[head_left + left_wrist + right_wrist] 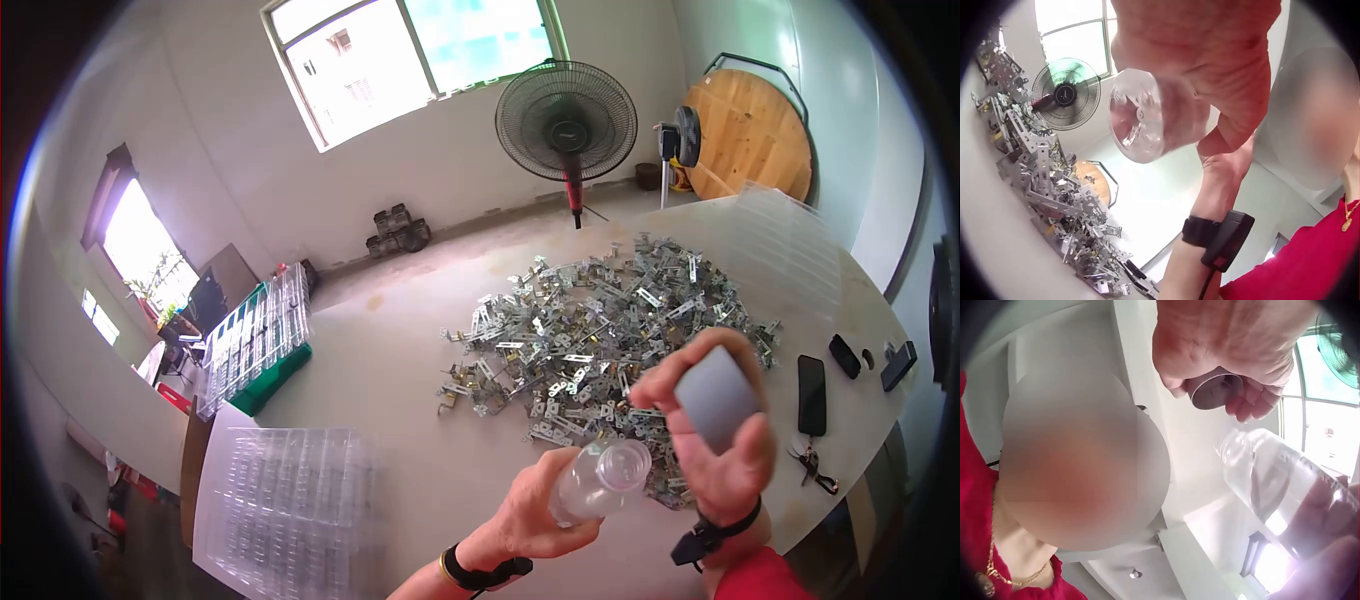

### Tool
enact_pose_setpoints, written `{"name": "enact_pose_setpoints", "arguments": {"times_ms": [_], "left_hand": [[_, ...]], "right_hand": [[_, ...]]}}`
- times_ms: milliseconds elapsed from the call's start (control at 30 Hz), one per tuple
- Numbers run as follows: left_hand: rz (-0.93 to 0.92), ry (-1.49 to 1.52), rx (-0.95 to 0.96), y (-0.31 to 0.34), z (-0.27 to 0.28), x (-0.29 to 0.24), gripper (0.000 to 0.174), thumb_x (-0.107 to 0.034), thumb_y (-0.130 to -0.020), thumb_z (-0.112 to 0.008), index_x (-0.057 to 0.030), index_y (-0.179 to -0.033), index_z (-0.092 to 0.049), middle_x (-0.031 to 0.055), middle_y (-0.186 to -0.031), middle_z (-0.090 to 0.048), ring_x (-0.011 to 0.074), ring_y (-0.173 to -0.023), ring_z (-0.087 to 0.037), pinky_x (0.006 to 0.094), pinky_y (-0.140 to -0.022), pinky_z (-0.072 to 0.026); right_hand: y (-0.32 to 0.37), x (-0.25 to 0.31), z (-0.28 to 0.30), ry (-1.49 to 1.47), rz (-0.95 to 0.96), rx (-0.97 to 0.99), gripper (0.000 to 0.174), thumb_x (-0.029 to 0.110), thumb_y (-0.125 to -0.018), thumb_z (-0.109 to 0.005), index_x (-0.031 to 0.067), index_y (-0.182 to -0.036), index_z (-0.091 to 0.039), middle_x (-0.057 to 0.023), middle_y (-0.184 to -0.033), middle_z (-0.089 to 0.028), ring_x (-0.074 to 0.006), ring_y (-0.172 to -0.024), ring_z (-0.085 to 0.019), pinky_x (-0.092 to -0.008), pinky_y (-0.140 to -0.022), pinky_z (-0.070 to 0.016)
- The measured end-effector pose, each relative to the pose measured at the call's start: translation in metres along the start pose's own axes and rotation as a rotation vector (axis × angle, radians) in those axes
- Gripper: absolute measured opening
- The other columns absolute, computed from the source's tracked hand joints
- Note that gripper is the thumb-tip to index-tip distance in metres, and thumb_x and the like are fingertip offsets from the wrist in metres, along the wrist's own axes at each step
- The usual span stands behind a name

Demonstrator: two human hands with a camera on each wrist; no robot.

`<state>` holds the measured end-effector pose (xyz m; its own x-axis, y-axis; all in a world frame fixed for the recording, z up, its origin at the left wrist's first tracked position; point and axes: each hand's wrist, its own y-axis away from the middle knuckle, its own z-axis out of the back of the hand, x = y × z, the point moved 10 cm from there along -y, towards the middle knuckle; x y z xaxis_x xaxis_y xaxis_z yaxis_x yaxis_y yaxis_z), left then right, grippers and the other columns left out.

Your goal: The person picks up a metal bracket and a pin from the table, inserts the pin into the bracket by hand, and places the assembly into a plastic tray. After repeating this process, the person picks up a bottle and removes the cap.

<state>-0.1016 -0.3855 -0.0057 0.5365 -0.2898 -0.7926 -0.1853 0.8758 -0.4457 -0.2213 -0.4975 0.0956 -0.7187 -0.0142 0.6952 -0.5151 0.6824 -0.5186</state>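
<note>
My left hand [530,512] grips a clear plastic bottle [580,490] around its side, tilted with its uncapped mouth up and to the right. Its moulded base [1138,119] shows in the left wrist view. A smooth grey cap [718,400], hollow like a small cup, is held between the thumb and fingers of my right hand [722,478]. In the right wrist view the cap's open rim [1213,390] sits a short way from the bottle neck [1232,447], with a gap between them. Behind both hands lies a wide heap of small metal brackets [590,330].
Clear plastic trays [300,490] lie at the table's left front, more sheets [785,235] at the far right. A green crate [275,380] stands left. Along the right side are a phone [812,395], pliers [815,470] and small black devices [845,355]. A fan [567,125] stands beyond the table.
</note>
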Motion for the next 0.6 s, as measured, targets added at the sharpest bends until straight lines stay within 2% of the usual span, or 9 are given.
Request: {"name": "enact_pose_setpoints", "arguments": {"times_ms": [33, 100, 167, 200, 233, 267, 300, 333, 600], "left_hand": [[-0.039, 0.002, -0.024, -0.001, 0.004, -0.006, 0.065, -0.016, -0.070, -0.086, 0.0026, -0.122, -0.052, 0.0128, -0.106, -0.069, 0.0209, -0.093, -0.069, 0.0346, -0.082, -0.0555], [-0.082, -0.010, -0.058, -0.006, 0.013, -0.017, 0.065, -0.016, -0.070, -0.087, 0.0030, -0.122, -0.052, 0.0139, -0.106, -0.069, 0.0222, -0.095, -0.069, 0.0364, -0.083, -0.0556], [-0.272, 0.157, -0.057, -0.016, 0.023, -0.044, 0.060, -0.013, -0.074, -0.086, 0.0022, -0.121, -0.053, 0.0157, -0.105, -0.069, 0.0267, -0.098, -0.068, 0.0414, -0.086, -0.0544], [-0.280, 0.143, -0.062, -0.023, 0.027, -0.048, 0.060, -0.013, -0.074, -0.086, 0.0022, -0.121, -0.053, 0.0157, -0.105, -0.069, 0.0267, -0.098, -0.068, 0.0414, -0.086, -0.0544], [-0.348, 0.058, -0.048, -0.027, 0.028, -0.058, 0.062, -0.014, -0.068, -0.087, 0.0001, -0.120, -0.055, 0.0150, -0.104, -0.068, 0.0299, -0.095, -0.068, 0.0418, -0.085, -0.0535], [-0.414, -0.025, -0.031, -0.030, 0.027, -0.067, 0.064, -0.014, -0.063, -0.088, -0.0020, -0.118, -0.058, 0.0144, -0.103, -0.067, 0.0331, -0.092, -0.068, 0.0422, -0.084, -0.0527], [-0.437, 0.007, -0.075, -0.033, 0.030, -0.074, 0.055, -0.013, -0.064, -0.086, -0.0029, -0.112, -0.061, 0.0126, -0.103, -0.067, 0.0317, -0.093, -0.067, 0.0425, -0.088, -0.0504], [-0.443, -0.002, -0.073, -0.037, 0.030, -0.077, 0.055, -0.013, -0.064, -0.086, -0.0029, -0.112, -0.061, 0.0126, -0.103, -0.067, 0.0317, -0.093, -0.067, 0.0425, -0.088, -0.0504], [-0.630, -0.178, -0.107, -0.046, 0.025, -0.117, 0.051, -0.015, -0.068, -0.084, -0.0037, -0.112, -0.061, 0.0126, -0.109, -0.067, 0.0332, -0.102, -0.065, 0.0471, -0.095, -0.0476]], "right_hand": [[0.001, 0.005, 0.000, -0.009, -0.003, 0.003, 0.083, 0.058, -0.082, -0.077, -0.0010, -0.130, -0.044, -0.0182, -0.109, -0.065, -0.0256, -0.102, -0.066, -0.0385, -0.092, -0.0528], [0.005, 0.018, 0.012, 0.225, 0.015, -0.115, 0.096, 0.073, -0.075, -0.074, -0.0007, -0.128, -0.045, -0.0182, -0.103, -0.065, -0.0268, -0.094, -0.067, -0.0389, -0.087, -0.0540], [0.008, 0.030, 0.014, 0.249, 0.059, -0.167, 0.099, 0.076, -0.073, -0.073, -0.0006, -0.127, -0.045, -0.0177, -0.100, -0.065, -0.0261, -0.090, -0.067, -0.0378, -0.083, -0.0540], [0.011, 0.039, 0.017, 0.282, 0.101, -0.228, 0.101, 0.079, -0.071, -0.072, -0.0005, -0.126, -0.045, -0.0173, -0.098, -0.065, -0.0255, -0.086, -0.066, -0.0367, -0.080, -0.0540], [0.014, 0.047, 0.019, 0.313, 0.137, -0.283, 0.102, 0.082, -0.071, -0.070, -0.0006, -0.125, -0.045, -0.0168, -0.095, -0.064, -0.0242, -0.082, -0.065, -0.0353, -0.075, -0.0530], [0.017, 0.054, 0.019, 0.325, 0.162, -0.284, 0.103, 0.082, -0.071, -0.070, -0.0008, -0.126, -0.043, -0.0169, -0.096, -0.064, -0.0239, -0.082, -0.065, -0.0356, -0.076, -0.0531], [0.021, 0.061, 0.017, 0.320, 0.207, -0.245, 0.097, 0.078, -0.076, -0.068, -0.0007, -0.128, -0.042, -0.0146, -0.099, -0.060, -0.0222, -0.086, -0.060, -0.0346, -0.077, -0.0493], [0.025, 0.067, 0.017, 0.316, 0.251, -0.209, 0.092, 0.073, -0.081, -0.065, -0.0006, -0.130, -0.040, -0.0123, -0.101, -0.055, -0.0206, -0.090, -0.056, -0.0336, -0.079, -0.0456], [0.047, 0.100, 0.033, 0.195, 0.382, -0.154, 0.096, 0.070, -0.079, -0.073, 0.0006, -0.134, -0.035, -0.0093, -0.109, -0.052, -0.0181, -0.094, -0.052, -0.0324, -0.084, -0.0413]]}}
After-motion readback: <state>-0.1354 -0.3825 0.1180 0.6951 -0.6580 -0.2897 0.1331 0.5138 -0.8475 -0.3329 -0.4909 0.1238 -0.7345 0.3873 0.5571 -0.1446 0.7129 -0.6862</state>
